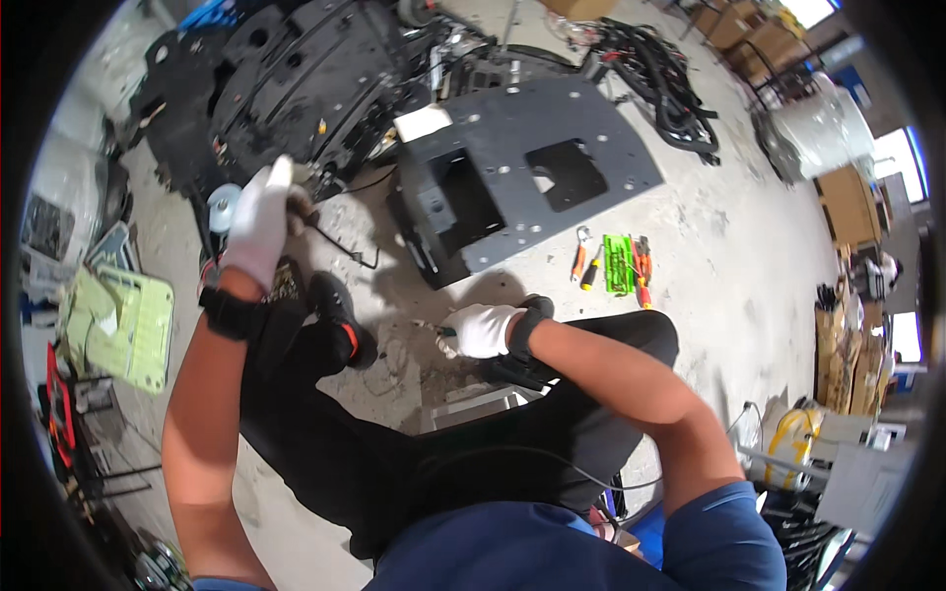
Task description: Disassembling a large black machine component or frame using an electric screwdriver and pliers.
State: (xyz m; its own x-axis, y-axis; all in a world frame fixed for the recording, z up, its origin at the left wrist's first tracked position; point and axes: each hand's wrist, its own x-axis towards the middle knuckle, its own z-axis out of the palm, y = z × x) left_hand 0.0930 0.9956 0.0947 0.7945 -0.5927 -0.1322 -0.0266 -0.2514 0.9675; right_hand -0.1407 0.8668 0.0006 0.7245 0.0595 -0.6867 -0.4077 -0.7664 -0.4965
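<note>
Both hands wear white gloves. My left hand (258, 222) is raised at the left, beside a large black moulded plastic panel (305, 79). Its fingers look curled around something dark that I cannot make out, and a thin black bent rod (345, 246) runs out close by. Low between my knees, my right hand (481, 330) is closed around a small hand tool with a dark green grip (446, 332); its tip points left and its kind is unclear. Ahead of that hand lies a dark grey panel (522, 128) with two large rectangular openings.
Right of the grey panel, a green tray of small bits (619, 264) lies among orange-handled tools (643, 266) and a yellow-black screwdriver (591, 274). Black hoses (670, 98) are heaped at the far right. A pale green plastic piece (123, 325) stands left; cardboard boxes (847, 207) line the right.
</note>
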